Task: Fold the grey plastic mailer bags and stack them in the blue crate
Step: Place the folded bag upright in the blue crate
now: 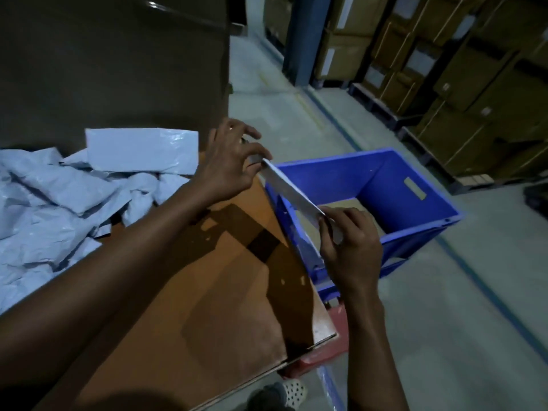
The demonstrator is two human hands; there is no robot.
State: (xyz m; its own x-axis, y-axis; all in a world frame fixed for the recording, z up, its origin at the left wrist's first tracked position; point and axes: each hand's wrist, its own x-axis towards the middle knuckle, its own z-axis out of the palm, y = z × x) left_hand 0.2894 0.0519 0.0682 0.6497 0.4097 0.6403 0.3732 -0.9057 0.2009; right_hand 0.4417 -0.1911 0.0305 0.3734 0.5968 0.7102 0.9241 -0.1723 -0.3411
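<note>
Closest to me, at the bottom edge, a foot in a white perforated sandal (294,391) stands on the grey floor (444,307). Just above it a red plastic thing (324,350) shows under the corner of the orange-brown tabletop (207,307); I cannot tell what it is. Both of my forearms reach over that tabletop and throw dark shadows across it.

My right grip (351,250) hangs past the tabletop's right edge, its fingers and thumb clamped on the near end of a folded grey mailer (292,191). My left grip (231,163) pinches the far end of the same mailer between thumb and forefinger, with the other fingers spread loosely above. The mailer is seen nearly edge-on, a narrow pale strip stretched between the two grips. It is held in the air over the left rim of the blue crate (341,179), not yet inside.

The crate sits just beside the tabletop's right edge, open side up, with a handle slot in its right wall. Its bottom looks pale tan, and I cannot make out whether any bags lie in it.

On the left part of the tabletop lies a heap of crumpled grey mailers (59,209). At its far side a flat folded mailer (142,149) rests against a dark panel (118,69).

Farther off, beyond the floor, a blue post (302,40) stands next to brown cardboard boxes (444,69) stacked on pallets.
</note>
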